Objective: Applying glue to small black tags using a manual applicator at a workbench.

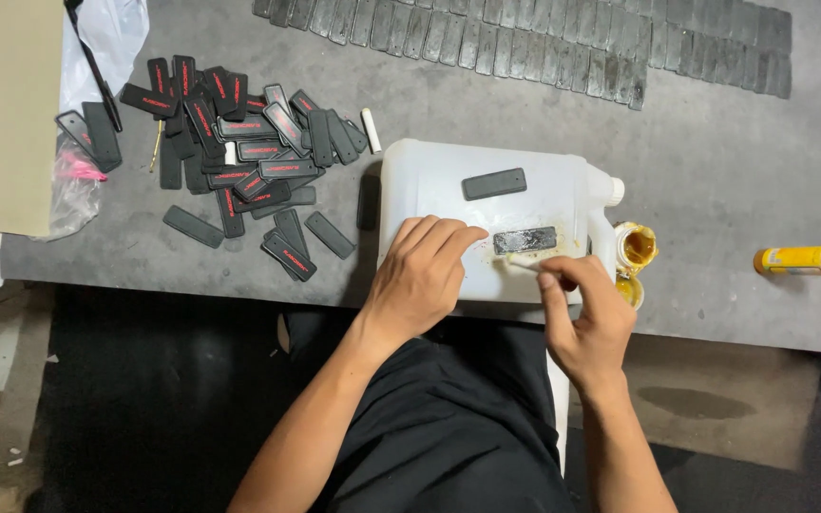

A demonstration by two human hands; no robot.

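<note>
A white plastic jerrycan (429, 180) lies flat on the grey table. Two black rectangular pieces rest on it: a clean one (494, 183) and a glue-smeared one (525, 239). My left hand (422, 275) presses flat on the can, fingertips just left of the smeared piece. My right hand (586, 313) pinches a small pale stick (523, 261) whose tip touches the lower edge of that piece.
A heap of black pieces with red markings (239, 152) lies at the left. Rows of dark pieces (525, 43) line the back of the table. An open pot of yellow glue (636, 247) stands by the can. A yellow tube (795, 260) lies at right.
</note>
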